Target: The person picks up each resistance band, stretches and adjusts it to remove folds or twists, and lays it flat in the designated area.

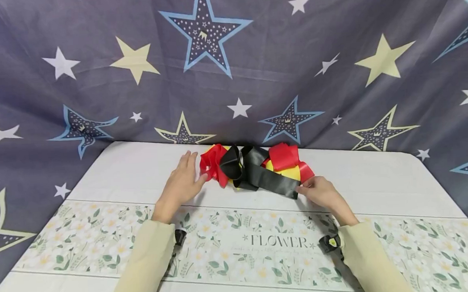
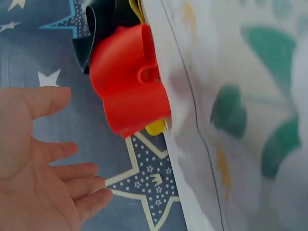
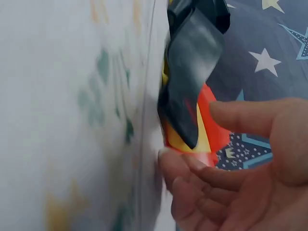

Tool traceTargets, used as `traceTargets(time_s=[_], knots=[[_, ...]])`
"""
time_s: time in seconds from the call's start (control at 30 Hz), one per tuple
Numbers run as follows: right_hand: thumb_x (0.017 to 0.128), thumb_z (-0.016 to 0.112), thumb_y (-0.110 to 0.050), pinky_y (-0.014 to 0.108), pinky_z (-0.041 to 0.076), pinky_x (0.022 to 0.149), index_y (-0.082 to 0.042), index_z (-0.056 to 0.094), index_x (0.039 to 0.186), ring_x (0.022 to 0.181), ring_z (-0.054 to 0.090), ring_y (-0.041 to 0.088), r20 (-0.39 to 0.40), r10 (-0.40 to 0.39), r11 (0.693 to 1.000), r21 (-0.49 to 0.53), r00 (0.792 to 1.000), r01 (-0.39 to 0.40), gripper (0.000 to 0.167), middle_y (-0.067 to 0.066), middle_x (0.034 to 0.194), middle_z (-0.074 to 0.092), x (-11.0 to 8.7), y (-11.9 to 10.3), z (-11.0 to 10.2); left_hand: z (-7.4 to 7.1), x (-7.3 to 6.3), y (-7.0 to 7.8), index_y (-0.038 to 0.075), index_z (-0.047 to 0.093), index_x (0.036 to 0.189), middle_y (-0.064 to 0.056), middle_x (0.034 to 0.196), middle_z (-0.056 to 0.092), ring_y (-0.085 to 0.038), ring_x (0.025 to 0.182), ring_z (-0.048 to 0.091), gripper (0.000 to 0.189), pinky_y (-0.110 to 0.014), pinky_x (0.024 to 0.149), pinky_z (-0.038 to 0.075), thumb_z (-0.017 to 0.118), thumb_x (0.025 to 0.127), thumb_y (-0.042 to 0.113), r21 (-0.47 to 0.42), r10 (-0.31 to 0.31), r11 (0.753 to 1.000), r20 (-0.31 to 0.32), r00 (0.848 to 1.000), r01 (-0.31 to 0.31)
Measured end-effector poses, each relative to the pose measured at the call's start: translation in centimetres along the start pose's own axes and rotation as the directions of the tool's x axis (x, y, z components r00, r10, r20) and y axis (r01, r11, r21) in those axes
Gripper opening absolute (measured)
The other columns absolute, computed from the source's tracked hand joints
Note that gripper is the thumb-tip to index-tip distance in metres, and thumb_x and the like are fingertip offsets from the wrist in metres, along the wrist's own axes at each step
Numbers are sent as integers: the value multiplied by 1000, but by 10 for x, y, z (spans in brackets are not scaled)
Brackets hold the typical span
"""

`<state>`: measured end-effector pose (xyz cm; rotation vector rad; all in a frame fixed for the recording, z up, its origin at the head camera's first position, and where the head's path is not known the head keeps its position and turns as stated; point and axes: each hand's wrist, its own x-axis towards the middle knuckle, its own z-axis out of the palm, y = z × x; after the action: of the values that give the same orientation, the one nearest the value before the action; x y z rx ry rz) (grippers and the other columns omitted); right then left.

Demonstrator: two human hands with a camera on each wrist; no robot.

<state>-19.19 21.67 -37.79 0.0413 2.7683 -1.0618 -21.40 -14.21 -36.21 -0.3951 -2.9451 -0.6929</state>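
"Since you have all three views up, what does the satin ribbon bundle (image 1: 253, 165) look like?"

"Glossy and tangled, in three colours. At its left end, red ribbon (image 1: 215, 163) is gathered into rounded loops (one has a small curl at its mouth, seen from the left wrist). Black ribbon (image 1: 274, 179) fills the middle: a flared loop stands beside the red, and a broad, flat tail slants down to the right, with a pale sheen on it."

"And the yellow ribbon (image 1: 289, 173)?"

"It shows mostly behind that tail, on the right, with slivers at the left end. Above it sits a broad red fold (image 1: 283, 155)."

"Where does it all lie?"

"On the plain far strip of the floral tablecloth (image 1: 103, 239), close to the star-patterned curtain (image 1: 234, 88)."

"How are the hands?"

"The left hand (image 1: 183, 178) is just beside the red loops, its fingers extended; the left wrist view shows a gap between them. The right hand (image 1: 321, 190) is at the end of the black tail, its thumb and fingers parted in the right wrist view. Whether a fingertip touches the satin, I cannot tell."
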Motion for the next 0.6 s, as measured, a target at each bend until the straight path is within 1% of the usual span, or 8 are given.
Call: traceTargets(time_s=[0.07,0.17,0.23,0.33,0.4,0.47,0.53,0.6], knots=[[87,62,-24,26,45,57,3,60,85,62,57,14,31,18,997,80,999,-21,27,8,73,61,0,-2,5,2,0,3,-7,25,145,-30,151,23,-45,141,21,67,-59,108,29,55,92,23,0,5,1000,4,1000,-5],[88,61,-17,26,49,56,4,59,84,59,57,13,73,50,977,202,996,-64,22,7,70,60,-1,-6,11,5,-1,7,-7,28,143,-31,149,26,-46,140,23,66,-59,108,30,55,91,22,-2,2,1000,-7,1000,-2],[89,61,-14,26,52,57,5,59,90,61,58,12,82,63,960,269,995,-83,19,6,73,62,-2,-8,14,5,-2,11,-6,29,143,-31,149,28,-45,139,25,65,-59,108,30,55,91,22,-14,-7,1000,-20,1000,6],[90,59,-11,27,56,61,9,57,97,63,62,11,101,58,925,368,993,-92,20,6,77,65,-2,-9,17,4,-5,19,-7,30,142,-31,147,31,-45,138,28,64,-59,106,33,55,90,21,-30,-6,1000,-40,999,5],[91,56,-8,26,57,62,10,54,100,63,64,10,123,45,890,445,991,-95,20,5,76,66,-1,-10,17,2,-7,25,-7,31,141,-30,145,33,-43,136,32,63,-58,105,35,55,91,21,-37,6,999,-56,998,-8],[91,53,-7,24,56,63,9,52,100,64,66,9,150,15,847,523,989,-93,18,3,75,66,-2,-12,16,0,-8,34,-7,33,140,-29,142,38,-42,131,38,61,-56,104,37,55,90,20,-42,34,998,-80,996,-38],[92,51,-6,23,56,63,7,49,98,63,66,8,174,-23,796,599,984,-88,14,1,73,65,-4,-16,13,-1,-10,43,-7,36,138,-27,137,43,-41,127,43,58,-53,103,39,56,89,18,-54,74,995,-108,991,-80],[92,49,-5,22,56,64,4,48,95,63,67,8,189,-58,743,664,980,-84,9,0,72,64,-7,-23,11,-2,-11,53,-7,40,135,-25,132,48,-37,121,48,54,-50,102,40,57,90,17,-86,128,987,-103,986,-137]])
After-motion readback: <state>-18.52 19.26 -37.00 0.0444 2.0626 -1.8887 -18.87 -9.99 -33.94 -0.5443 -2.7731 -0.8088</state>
